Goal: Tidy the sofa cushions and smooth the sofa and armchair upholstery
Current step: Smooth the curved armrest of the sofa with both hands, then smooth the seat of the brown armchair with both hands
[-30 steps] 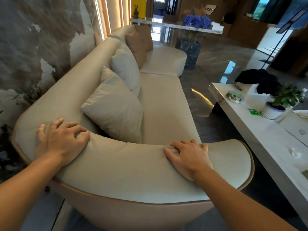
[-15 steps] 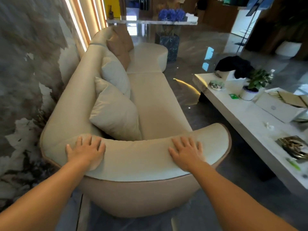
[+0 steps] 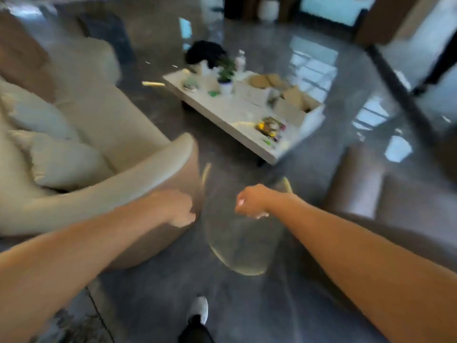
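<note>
Right now my view is badly smeared, so I report only what I can make out. Largest is the glossy grey floor, which fills most of the view and carries bright window reflections. Next, the cream sofa takes up the left side, its curved armrest sweeping toward the middle. At the right edge sits a brownish armchair, well apart from the sofa. Between them, further back, stands a white coffee table crowded with small items, among them a potted plant. Two pale cushions lean on the sofa seat near the armrest, with a brown one behind them. Both my forearms reach forward. My left hand is loosely curled beside the end of the armrest; I cannot tell whether it touches the fabric. My right hand is curled too, holding nothing, hanging over the floor. One white shoe shows at the bottom.
</note>
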